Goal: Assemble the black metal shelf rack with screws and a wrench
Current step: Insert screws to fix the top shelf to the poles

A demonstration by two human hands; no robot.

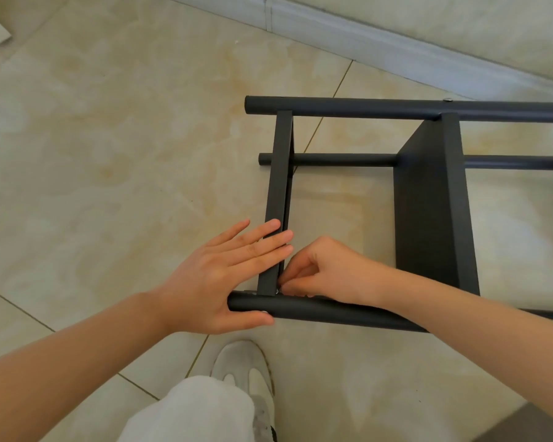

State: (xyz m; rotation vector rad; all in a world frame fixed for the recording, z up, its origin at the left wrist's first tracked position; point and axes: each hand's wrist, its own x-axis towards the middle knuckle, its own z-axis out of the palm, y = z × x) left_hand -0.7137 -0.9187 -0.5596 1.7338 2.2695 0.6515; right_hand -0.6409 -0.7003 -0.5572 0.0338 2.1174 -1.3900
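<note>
Black metal rack lies on its side on the tiled floor, near the skirting. Left hand rests flat on the end shelf, fingers straight and close together, thumb along the near tube. Right hand sits just beside it, fingers curled, tips pinching a small silver screw where shelf meets tube. A white shoe stands below the tube.
</note>
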